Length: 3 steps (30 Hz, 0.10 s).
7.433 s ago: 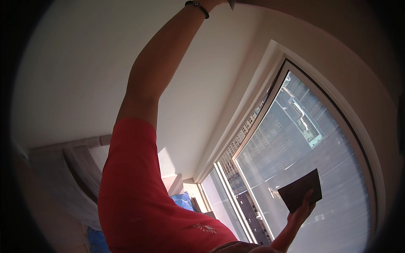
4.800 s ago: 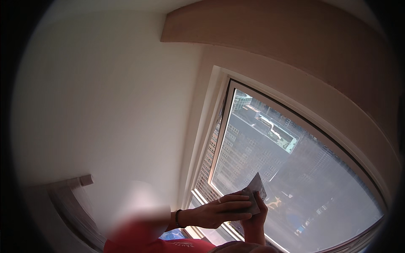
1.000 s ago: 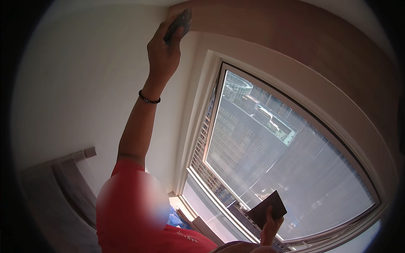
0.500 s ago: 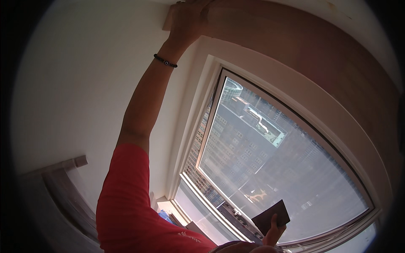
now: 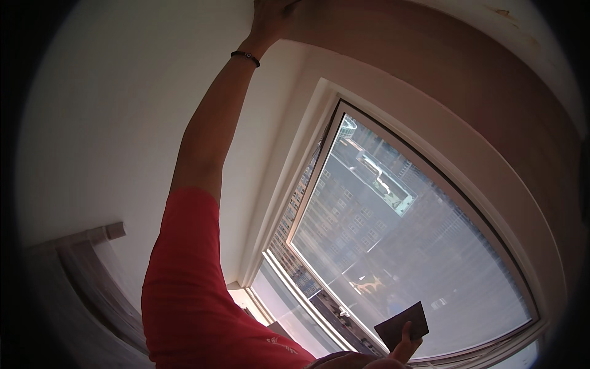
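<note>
My left arm, in a red sleeve with a dark bead bracelet (image 5: 246, 58) at the wrist, stretches up to the upper edge. My left hand (image 5: 269, 21) is against the left end of the brownish band (image 5: 430, 67) above the window. Its fingers are mostly cut off, so what they hold, if anything, is hidden. At the lower right, my right hand (image 5: 405, 350) grips a dark flat rectangular piece (image 5: 396, 327), thumb across its face. That piece is held up in front of the window (image 5: 405, 246), tilted; its exact kind does not show.
A pale wall (image 5: 123, 123) fills the left side. Grey-brown fabric (image 5: 92, 270) hangs from a short bar at the lower left. Light frame mouldings (image 5: 485, 141) surround the window, with buildings beyond the glass. Brownish marks (image 5: 503, 12) show on the pale surface at the upper right.
My left hand has gone higher in the picture, and the brown corner beside it has left the view. The dark piece in my right hand sits slightly lower and further right.
</note>
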Available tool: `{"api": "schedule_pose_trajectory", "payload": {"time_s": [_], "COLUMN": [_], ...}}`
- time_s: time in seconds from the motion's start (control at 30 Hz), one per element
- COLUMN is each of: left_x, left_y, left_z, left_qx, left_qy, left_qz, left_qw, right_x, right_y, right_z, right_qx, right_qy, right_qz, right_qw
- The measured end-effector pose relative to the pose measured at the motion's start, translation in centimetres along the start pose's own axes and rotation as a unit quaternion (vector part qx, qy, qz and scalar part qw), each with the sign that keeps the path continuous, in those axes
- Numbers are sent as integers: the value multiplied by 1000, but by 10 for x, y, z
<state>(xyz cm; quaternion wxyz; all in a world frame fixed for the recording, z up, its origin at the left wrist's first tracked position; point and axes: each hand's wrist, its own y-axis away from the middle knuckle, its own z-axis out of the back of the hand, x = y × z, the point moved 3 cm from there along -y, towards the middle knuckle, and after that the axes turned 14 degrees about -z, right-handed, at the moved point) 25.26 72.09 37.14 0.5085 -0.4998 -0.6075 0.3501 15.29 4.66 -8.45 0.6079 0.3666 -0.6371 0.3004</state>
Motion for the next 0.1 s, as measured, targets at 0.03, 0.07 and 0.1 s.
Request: {"api": "schedule_pose_trajectory", "payload": {"time_s": [0.03,0.07,0.1], "left_x": [3,6,9], "left_y": [1,2,2], "left_z": [-4,-7,-11], "left_qx": [-1,7,15], "left_qy": [3,0,-3], "left_qz": [4,8,12], "left_qw": [1000,1000,1000], "right_x": [1,2,1], "right_y": [1,2,2], "right_z": [-1,-3,-4], "right_qx": [7,14,22], "right_qy": [-3,-6,-10], "right_qz": [1,2,2], "right_qw": [1000,1000,1000]}}
